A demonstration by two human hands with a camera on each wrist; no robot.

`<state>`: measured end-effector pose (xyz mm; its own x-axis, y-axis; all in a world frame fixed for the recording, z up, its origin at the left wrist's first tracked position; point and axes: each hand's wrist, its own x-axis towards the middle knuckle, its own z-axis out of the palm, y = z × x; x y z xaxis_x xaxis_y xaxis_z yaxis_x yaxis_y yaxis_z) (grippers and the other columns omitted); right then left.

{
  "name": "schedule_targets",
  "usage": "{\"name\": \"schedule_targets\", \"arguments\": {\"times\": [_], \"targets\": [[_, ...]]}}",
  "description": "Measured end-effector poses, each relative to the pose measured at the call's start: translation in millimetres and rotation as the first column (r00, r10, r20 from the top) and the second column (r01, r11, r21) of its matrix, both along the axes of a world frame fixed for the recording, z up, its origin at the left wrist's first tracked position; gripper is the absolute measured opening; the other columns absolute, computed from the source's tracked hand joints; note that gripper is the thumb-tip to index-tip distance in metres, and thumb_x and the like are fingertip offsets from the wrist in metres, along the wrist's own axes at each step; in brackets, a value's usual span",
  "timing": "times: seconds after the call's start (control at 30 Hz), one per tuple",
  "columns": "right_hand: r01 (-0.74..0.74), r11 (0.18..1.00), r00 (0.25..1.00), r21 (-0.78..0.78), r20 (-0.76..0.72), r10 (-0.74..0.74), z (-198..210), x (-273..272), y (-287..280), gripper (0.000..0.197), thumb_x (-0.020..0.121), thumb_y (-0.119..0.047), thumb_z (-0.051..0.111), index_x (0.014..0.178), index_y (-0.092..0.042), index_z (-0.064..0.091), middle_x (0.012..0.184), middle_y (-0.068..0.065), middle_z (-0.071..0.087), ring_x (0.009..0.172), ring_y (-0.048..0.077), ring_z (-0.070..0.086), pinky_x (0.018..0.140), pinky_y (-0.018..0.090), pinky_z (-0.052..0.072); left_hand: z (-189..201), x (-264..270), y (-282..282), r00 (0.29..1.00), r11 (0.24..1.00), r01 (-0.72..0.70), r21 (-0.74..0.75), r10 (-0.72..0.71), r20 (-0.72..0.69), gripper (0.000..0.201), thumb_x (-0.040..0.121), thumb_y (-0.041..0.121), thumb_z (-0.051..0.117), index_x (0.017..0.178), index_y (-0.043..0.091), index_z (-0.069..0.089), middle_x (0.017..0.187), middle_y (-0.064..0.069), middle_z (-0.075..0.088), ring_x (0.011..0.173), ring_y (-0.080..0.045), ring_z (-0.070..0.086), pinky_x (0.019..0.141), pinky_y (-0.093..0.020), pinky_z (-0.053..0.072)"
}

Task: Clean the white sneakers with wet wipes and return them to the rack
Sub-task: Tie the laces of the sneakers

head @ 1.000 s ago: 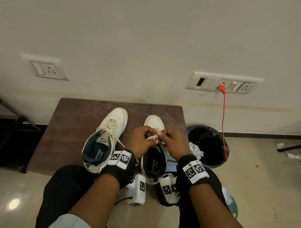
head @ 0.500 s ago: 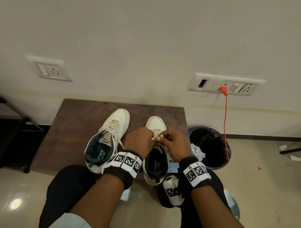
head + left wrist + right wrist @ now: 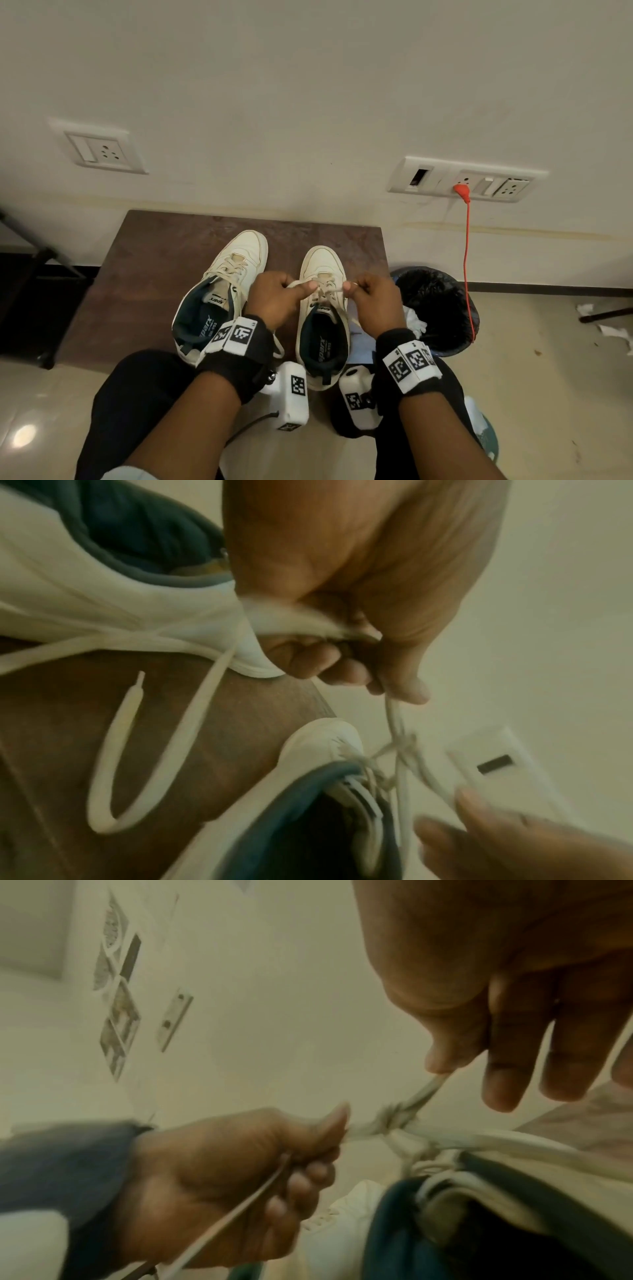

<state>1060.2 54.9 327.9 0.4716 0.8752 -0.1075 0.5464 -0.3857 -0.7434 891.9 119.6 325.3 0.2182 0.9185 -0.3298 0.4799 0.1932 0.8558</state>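
Note:
Two white sneakers stand side by side on a brown table, toes to the wall. The left sneaker has loose laces trailing on the wood. Over the right sneaker both hands hold its lace. My left hand grips one lace loop in curled fingers. My right hand pinches the other loop between thumb and forefinger. A half-drawn knot sits between the hands, above the tongue.
A black-lined bin with crumpled white wipes stands right of the table. An orange cable hangs from the wall socket beside it. Paper scraps lie on the floor at the right. My dark-trousered knees are at the table's near edge.
The hands, close together over the right sneaker's tongue a second ago, have drawn apart sideways, pulling the lace taut into a knot. The left sneaker has not moved.

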Motion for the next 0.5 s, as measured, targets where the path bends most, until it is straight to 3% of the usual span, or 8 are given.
{"name": "schedule_targets", "arguments": {"times": [0.07, 0.17, 0.37, 0.5], "targets": [[0.068, 0.991, 0.997, -0.116, 0.039, -0.064, -9, 15, -8, 0.031, 0.087, -0.023, 0.064, 0.057, -0.017, 0.058, 0.057, -0.002, 0.054, 0.056, 0.013, 0.051, 0.058, 0.025, 0.036, -8, -11, 0, 0.991, 1.000, 0.002, 0.017, 0.000, -0.136, 0.039, 0.075, 0.038, 0.076, 0.054, 0.015, 0.053, 0.055, -0.001, 0.055, 0.060, -0.021, 0.054, 0.058, -0.029, 0.038], [0.087, 0.968, 0.992, -0.234, 0.113, -0.062, -20, 22, -15, 0.027, 0.087, -0.027, 0.063, 0.067, -0.009, 0.065, 0.064, 0.006, 0.061, 0.063, 0.021, 0.057, 0.062, 0.028, 0.045, -15, -15, -5, 0.950, 0.997, 0.050, 0.055, -0.030, -0.312, 0.044, 0.075, 0.044, 0.073, 0.055, 0.014, 0.049, 0.058, -0.004, 0.056, 0.065, -0.026, 0.058, 0.059, -0.031, 0.041], [0.134, 0.960, 0.978, -0.244, 0.189, -0.089, -19, 21, -5, 0.025, 0.087, -0.029, 0.062, 0.072, -0.009, 0.064, 0.073, 0.007, 0.063, 0.069, 0.021, 0.058, 0.063, 0.026, 0.041, -16, -7, -4, 0.879, 0.991, 0.063, 0.116, 0.000, -0.477, 0.039, 0.079, 0.051, 0.066, 0.063, 0.019, 0.051, 0.081, -0.008, 0.066, 0.081, -0.031, 0.062, 0.064, -0.030, 0.045], [0.172, 0.954, 0.970, -0.244, 0.209, -0.122, -20, 16, -5, 0.025, 0.086, -0.028, 0.063, 0.067, -0.012, 0.059, 0.071, 0.006, 0.062, 0.067, 0.022, 0.058, 0.062, 0.028, 0.044, -18, -4, -8, 0.835, 0.985, 0.095, 0.142, -0.001, -0.550, 0.035, 0.082, 0.051, 0.061, 0.078, 0.016, 0.059, 0.093, -0.011, 0.067, 0.089, -0.034, 0.062, 0.072, -0.035, 0.049]]}}
